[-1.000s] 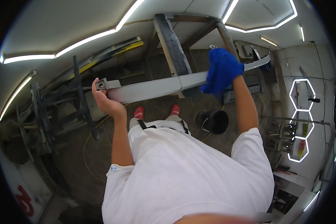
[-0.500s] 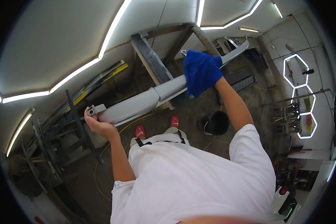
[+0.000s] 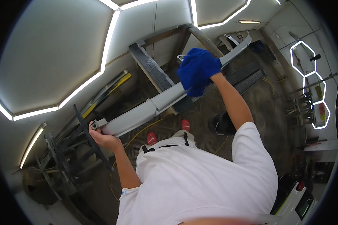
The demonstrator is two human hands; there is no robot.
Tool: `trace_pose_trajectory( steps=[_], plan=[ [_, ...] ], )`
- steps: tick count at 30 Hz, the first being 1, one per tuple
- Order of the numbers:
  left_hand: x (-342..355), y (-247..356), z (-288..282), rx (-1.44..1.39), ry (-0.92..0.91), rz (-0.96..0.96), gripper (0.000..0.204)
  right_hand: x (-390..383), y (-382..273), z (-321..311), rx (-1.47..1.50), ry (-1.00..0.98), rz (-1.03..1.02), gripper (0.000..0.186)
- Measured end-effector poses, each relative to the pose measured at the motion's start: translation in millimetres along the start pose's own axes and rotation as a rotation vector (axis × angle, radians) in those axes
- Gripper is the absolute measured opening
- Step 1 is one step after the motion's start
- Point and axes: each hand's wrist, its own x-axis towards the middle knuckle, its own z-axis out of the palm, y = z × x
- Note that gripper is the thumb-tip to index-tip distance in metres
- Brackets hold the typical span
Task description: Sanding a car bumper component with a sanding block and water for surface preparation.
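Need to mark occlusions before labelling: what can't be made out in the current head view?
Head view:
- Right hand: fingers hidden by the blue cloth.
- Pale strip: stretch behind the cloth hidden.
- Left hand, holding the strip's end: some fingers hidden by it.
- Black bucket: partly behind the right forearm; contents unclear.

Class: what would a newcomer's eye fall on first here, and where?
Probably the bright blue cloth, upper middle, at the end of the right forearm. Next, the long pale strip slanting past it, its lower-left end in the left hand. Glowing hexagonal lights stand out at far right.
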Motion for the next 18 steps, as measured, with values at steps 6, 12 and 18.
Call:
trace_pose_trajectory(
  steps=[6, 12, 18],
  plan=[
    [-2.4, 6.1, 1.8, 0.018, -0.004, -0.02, 0.049, -31.9, 53.6, -11.6, 0.008, 0.037, -0.158, 0.021],
    [0.5, 3.0, -1.3, 0.134, -0.014, 0.042, 0.05, -48.8, 3.3, -46.2, 0.071, 0.268, -0.327, 0.03],
    [4.4, -0.3, -0.4, 0.11, -0.041, 0.038, 0.048, -38.7, -55.7, -67.4, -0.037, 0.181, -0.301, 0.034]
  ],
)
